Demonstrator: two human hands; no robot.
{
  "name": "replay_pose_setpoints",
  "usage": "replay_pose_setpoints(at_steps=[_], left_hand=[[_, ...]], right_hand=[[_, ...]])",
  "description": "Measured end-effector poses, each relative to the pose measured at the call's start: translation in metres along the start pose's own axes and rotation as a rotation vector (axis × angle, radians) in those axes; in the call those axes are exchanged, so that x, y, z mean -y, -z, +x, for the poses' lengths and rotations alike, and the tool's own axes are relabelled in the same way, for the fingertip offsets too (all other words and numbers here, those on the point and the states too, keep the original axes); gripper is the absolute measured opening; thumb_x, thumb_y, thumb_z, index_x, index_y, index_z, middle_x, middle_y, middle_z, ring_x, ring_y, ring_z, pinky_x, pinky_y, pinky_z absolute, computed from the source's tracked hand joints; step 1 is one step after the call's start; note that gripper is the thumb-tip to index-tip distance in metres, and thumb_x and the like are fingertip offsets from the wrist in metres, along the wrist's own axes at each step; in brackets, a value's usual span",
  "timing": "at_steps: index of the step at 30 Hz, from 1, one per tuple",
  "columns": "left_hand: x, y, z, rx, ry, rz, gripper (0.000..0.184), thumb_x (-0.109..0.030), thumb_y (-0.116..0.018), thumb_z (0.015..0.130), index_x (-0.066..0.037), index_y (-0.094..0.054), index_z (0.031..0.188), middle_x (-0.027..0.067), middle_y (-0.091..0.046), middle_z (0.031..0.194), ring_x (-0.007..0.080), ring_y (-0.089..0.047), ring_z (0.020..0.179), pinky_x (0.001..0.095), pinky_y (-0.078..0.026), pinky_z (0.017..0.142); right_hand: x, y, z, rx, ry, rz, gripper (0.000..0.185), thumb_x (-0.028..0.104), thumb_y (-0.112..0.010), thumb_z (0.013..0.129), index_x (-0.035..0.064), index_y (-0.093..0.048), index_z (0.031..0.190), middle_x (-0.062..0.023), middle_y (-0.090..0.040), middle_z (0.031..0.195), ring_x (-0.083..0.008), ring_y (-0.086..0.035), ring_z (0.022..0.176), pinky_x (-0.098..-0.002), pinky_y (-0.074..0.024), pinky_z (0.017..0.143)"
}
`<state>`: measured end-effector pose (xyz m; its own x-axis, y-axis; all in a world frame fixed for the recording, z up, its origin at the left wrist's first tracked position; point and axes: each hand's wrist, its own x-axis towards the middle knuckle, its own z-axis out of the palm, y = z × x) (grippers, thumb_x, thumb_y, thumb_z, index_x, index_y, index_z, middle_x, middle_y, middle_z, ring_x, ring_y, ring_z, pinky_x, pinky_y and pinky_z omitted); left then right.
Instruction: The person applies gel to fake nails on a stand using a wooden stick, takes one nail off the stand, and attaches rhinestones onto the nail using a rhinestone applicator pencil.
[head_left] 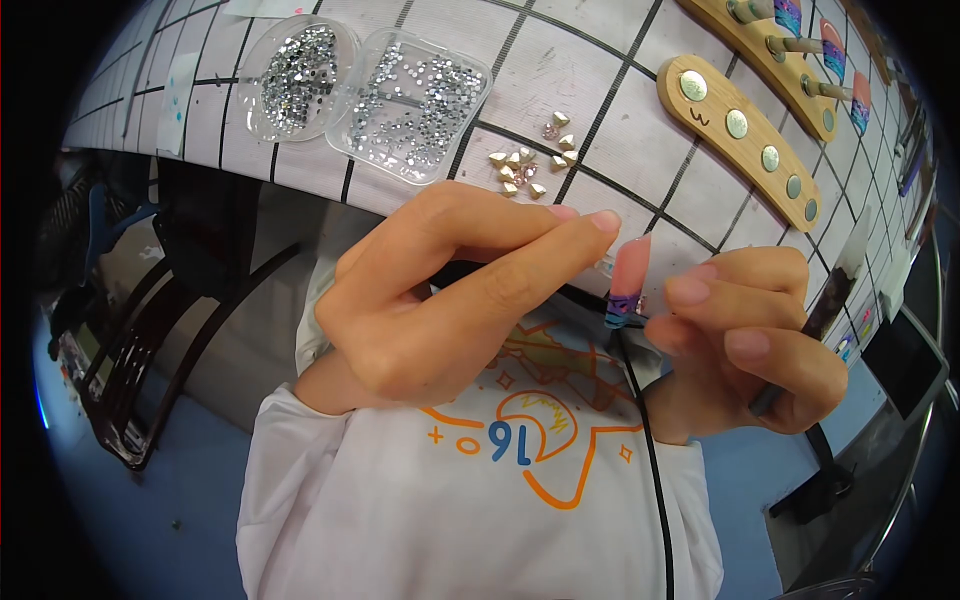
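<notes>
My left hand (430,300) is closed, with thumb and finger drawn together. What they grip, if anything, is hidden. Just beyond its fingertips is a pink false nail (629,272) with a glittery purple and blue end; I cannot tell what supports it. My right hand (765,330) is half closed on the other side of the nail. Its thumb and forefinger come close to a small sparkling bit beside the coloured end. A slim, dark pen-like tool (832,305) with a pale end is tucked in its curled fingers.
On the checked tabletop are a round dish (297,78) and a square clear box (410,105) of silver rhinestones. Larger loose gems (518,168) lie nearby. A wooden stand (740,123) with metal discs is beside another stand (745,40) bearing false nails. A black cable (652,450) crosses my shirt.
</notes>
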<state>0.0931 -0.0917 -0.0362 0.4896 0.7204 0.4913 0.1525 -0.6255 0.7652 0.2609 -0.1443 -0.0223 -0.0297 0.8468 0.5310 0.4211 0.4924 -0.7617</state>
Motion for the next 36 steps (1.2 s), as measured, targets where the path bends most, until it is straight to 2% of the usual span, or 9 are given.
replay_pose_setpoints(at_steps=[4,6,8,9,12,15,21,24,36], left_hand=[[0.003,-0.003,-0.001,-0.072,-0.012,-0.007,0.032,0.02,-0.054,0.054,0.006,-0.062,0.083,0.0145,-0.06,0.074,0.018,-0.059,0.059,0.0221,-0.047,0.05],[0.0,-0.003,-0.004,-0.063,0.047,-0.03,0.03,0.019,-0.054,0.057,0.007,-0.061,0.083,0.0153,-0.061,0.074,0.0185,-0.06,0.06,0.0226,-0.048,0.052],[0.001,0.001,-0.005,-0.026,0.096,-0.059,0.026,0.018,-0.052,0.062,0.008,-0.059,0.085,0.0157,-0.062,0.075,0.0194,-0.062,0.062,0.0241,-0.05,0.055],[0.001,0.001,-0.005,-0.027,0.093,-0.053,0.026,0.018,-0.052,0.062,0.008,-0.059,0.085,0.0157,-0.062,0.075,0.0194,-0.062,0.062,0.0241,-0.05,0.055],[0.002,0.003,-0.004,-0.016,0.092,-0.066,0.026,0.018,-0.052,0.061,0.008,-0.059,0.084,0.0148,-0.062,0.073,0.0194,-0.062,0.061,0.0243,-0.05,0.055],[0.003,0.002,-0.002,-0.012,0.057,-0.064,0.026,0.018,-0.053,0.059,0.007,-0.06,0.081,0.0143,-0.062,0.071,0.0195,-0.061,0.061,0.0243,-0.049,0.055],[-0.001,0.0,0.0,-0.048,0.036,-0.059,0.025,0.018,-0.054,0.057,0.006,-0.06,0.078,0.0135,-0.061,0.07,0.0194,-0.061,0.061,0.0236,-0.049,0.053],[0.0,-0.002,0.0,-0.058,0.038,-0.064,0.025,0.018,-0.054,0.057,0.005,-0.061,0.077,0.0131,-0.061,0.071,0.0193,-0.061,0.061,0.0231,-0.05,0.052],[0.0,-0.002,-0.001,-0.073,0.045,-0.037,0.027,0.019,-0.056,0.055,0.004,-0.062,0.077,0.0125,-0.061,0.072,0.018,-0.06,0.06,0.022,-0.049,0.051]], right_hand=[[0.006,-0.001,-0.006,-0.156,-0.112,0.128,0.038,0.011,-0.066,0.071,0.0065,-0.039,0.098,-0.0129,-0.061,0.08,-0.0182,-0.048,0.059,-0.0234,-0.0383,0.047],[0.001,0.002,-0.009,-0.147,-0.04,0.213,0.04,0.027,-0.048,0.078,0.0044,-0.037,0.109,-0.012,-0.059,0.072,-0.0149,-0.043,0.054,-0.0228,-0.0346,0.043],[-0.002,0.003,-0.01,-0.135,0.032,0.296,0.054,0.044,-0.031,0.086,0.0022,-0.035,0.119,-0.0111,-0.057,0.063,-0.0116,-0.038,0.048,-0.0222,-0.0309,0.039],[-0.002,0.001,-0.01,-0.136,0.037,0.3,0.054,0.044,-0.031,0.086,0.0022,-0.035,0.119,-0.0111,-0.057,0.063,-0.0116,-0.038,0.048,-0.0222,-0.0309,0.039],[0.001,-0.007,-0.007,-0.342,0.075,0.427,0.053,0.047,-0.038,0.083,-0.0027,-0.05,0.095,-0.0104,-0.054,0.065,-0.0128,-0.043,0.051,-0.0211,-0.031,0.038],[0.0,-0.002,-0.002,-0.255,0.121,0.312,0.045,0.041,-0.041,0.085,-0.0023,-0.054,0.082,-0.0055,-0.047,0.063,-0.0131,-0.04,0.052,-0.0209,-0.0295,0.04],[0.003,-0.007,-0.003,-0.18,0.124,0.273,0.028,0.025,-0.05,0.084,-0.0022,-0.056,0.08,-0.0059,-0.049,0.063,-0.0148,-0.043,0.053,-0.0216,-0.0302,0.04],[0.005,-0.009,-0.004,-0.172,0.115,0.213,0.024,0.021,-0.053,0.082,-0.0026,-0.058,0.079,-0.0063,-0.05,0.063,-0.0147,-0.042,0.052,-0.0225,-0.0296,0.039],[0.005,-0.013,-0.003,-0.18,0.112,0.195,0.026,0.022,-0.055,0.08,-0.0029,-0.06,0.078,-0.006,-0.05,0.062,-0.0144,-0.042,0.051,-0.0225,-0.0282,0.038]])
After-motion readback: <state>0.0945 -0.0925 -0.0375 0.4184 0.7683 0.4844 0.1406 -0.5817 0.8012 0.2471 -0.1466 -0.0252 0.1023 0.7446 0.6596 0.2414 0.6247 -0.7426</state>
